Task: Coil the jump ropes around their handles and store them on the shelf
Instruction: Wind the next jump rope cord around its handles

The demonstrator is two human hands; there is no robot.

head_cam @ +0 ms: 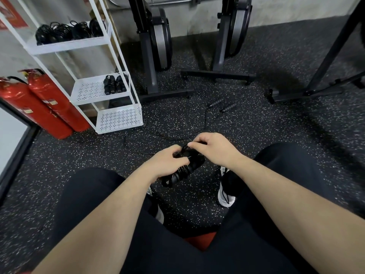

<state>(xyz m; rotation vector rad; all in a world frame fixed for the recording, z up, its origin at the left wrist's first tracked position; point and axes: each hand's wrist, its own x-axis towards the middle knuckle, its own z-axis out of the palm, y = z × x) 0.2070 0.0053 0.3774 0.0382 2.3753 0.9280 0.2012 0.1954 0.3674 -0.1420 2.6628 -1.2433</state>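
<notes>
The left hand (169,158) clasps the paired jump rope handles (183,171) above the floor, steadying them as a spool; the right hand (211,147) pinches the cord (138,149), winding it on.

Both bare forearms stretched forward over the knees. Left hand (167,159) gripping the coiled jump rope (183,171) from the side; right hand (213,149) pinching its cord on top.

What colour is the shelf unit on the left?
White, with perforated trays; the shelf unit shows in the head view.
</notes>
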